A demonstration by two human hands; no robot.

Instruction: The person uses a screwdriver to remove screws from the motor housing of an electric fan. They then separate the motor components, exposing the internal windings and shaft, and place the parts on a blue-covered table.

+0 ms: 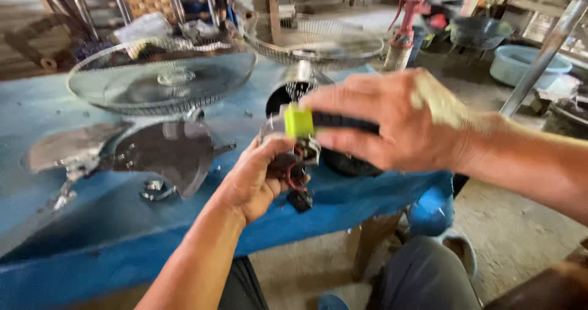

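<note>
My left hand grips a small fan part with red and black wires hanging from it, held just over the front edge of the blue table. My right hand is closed around a tool with a black handle and a yellow-green head, its tip pressed onto the top of that part. Behind the hands stands the dark round fan motor housing. Motion blurs both hands.
A wire fan guard lies on the table at the back left, a second guard at the back centre. A dark fan blade and small metal pieces lie left of my hands. Tubs stand on the floor to the right.
</note>
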